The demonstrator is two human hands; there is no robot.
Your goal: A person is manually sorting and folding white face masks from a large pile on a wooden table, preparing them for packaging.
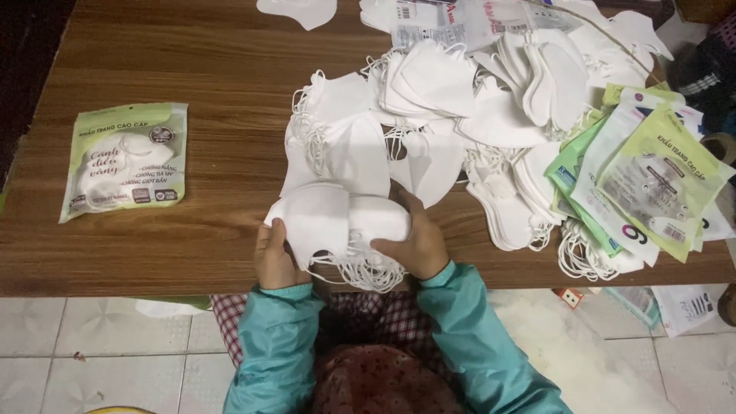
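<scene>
A stack of white folded face masks (337,222) rests at the near edge of a wooden table (207,138), its ear loops hanging over the edge. My left hand (274,257) grips the stack's left end. My right hand (410,241) clasps the right end, thumb on top. Both sleeves are teal. Just beyond the stack lies a large heap of loose white masks (445,115).
A filled green-and-white mask pouch (126,159) lies at the table's left. Several empty pouches (652,180) are fanned at the right edge. A clear plastic wrapper (452,23) lies at the back. Tiled floor (115,345) and more packets lie below.
</scene>
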